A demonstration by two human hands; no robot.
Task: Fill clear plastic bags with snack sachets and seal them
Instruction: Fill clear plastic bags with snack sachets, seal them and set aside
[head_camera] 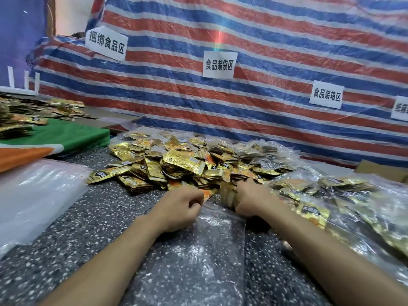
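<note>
A heap of gold snack sachets (176,164) lies on the speckled table (88,228) in front of me. An empty clear plastic bag (198,250) lies flat between my forearms, its mouth towards the heap. My left hand (178,208) pinches the bag's far edge with curled fingers, next to an orange sachet. My right hand (247,197) is closed around a blurred stack of gold sachets (228,195) at the bag's mouth.
Filled clear bags of sachets (342,206) are piled at the right. A stack of empty clear bags (37,195) lies at the left, beside a green and orange cloth (66,138) and more sachets. A striped tarpaulin (242,85) with paper labels rises behind.
</note>
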